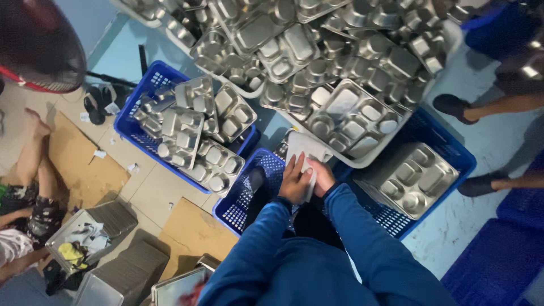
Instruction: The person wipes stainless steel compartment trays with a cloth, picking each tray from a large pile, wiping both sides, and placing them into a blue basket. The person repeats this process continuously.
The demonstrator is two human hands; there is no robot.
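White cloth (303, 152) sits between your hands, held above the near rim of the middle blue crate (249, 195). Your left hand (294, 180) lies flat over it with fingers spread, pressing rather than clenched. Your right hand (321, 175) closes round the cloth's right side, fingers curled over the edge. Whether a tray lies under the cloth I cannot tell; your hands cover that spot. Both your sleeves are blue.

Just beyond the cloth, a white tub (362, 161) heaped with steel compartment trays (351, 113) juts toward you, its near corner almost touching the cloth. To your right, another blue crate (447, 153) holds a neat stack of trays (411, 178), top one face up. To your left, a third blue crate (133, 127) is piled with trays lying at all angles, some spilling over its near rim.

Flat cardboard (79, 164) lies on the floor at the left, and a person's bare leg (31, 153) rests along it. A fan (37, 42) fills the top left corner. At the right edge, another person's feet in dark shoes (453, 107) stand on the pale blue floor (481, 141). Near the bottom left, a steel box (85, 235) holds scraps.
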